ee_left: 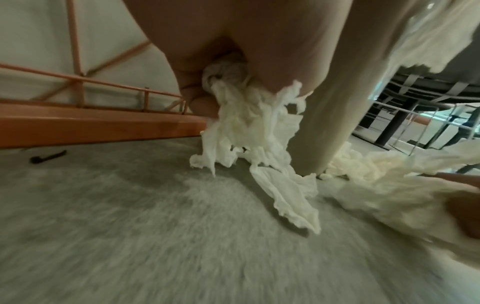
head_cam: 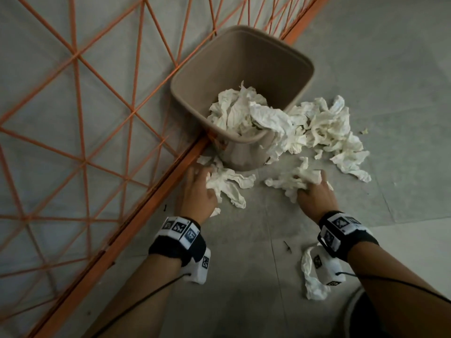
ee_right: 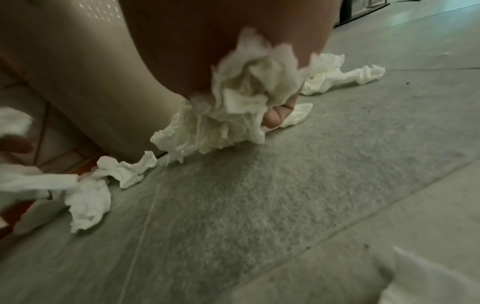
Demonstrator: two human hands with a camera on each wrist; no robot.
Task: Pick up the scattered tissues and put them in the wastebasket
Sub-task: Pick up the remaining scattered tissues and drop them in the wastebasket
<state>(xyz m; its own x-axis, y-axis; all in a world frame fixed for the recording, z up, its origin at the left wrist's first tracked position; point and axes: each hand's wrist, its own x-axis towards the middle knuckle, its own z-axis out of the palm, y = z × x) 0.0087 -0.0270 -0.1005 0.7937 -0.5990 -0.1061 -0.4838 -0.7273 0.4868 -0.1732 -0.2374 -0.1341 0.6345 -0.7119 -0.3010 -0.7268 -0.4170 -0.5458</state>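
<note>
A beige wastebasket (head_cam: 188, 76) stands on the grey floor against an orange frame, with crumpled white tissues (head_cam: 239, 111) heaped in it and spilling over its near right rim. My left hand (head_cam: 197, 189) grips a bunch of tissues (head_cam: 227, 186) just in front of the basket; the left wrist view shows the fingers curled round that bunch (ee_left: 249, 123). My right hand (head_cam: 314, 193) grips another wad (head_cam: 292, 181) to the right, with fingers curled into the wad (ee_right: 244, 107) in the right wrist view. A pile of loose tissues (head_cam: 329, 128) lies right of the basket.
The orange lattice frame (head_cam: 80, 132) and its base rail (head_cam: 156, 189) run diagonally along the left. One more tissue (head_cam: 310, 276) lies on the floor under my right wrist. The grey floor tiles (head_cam: 244, 276) stretch toward me.
</note>
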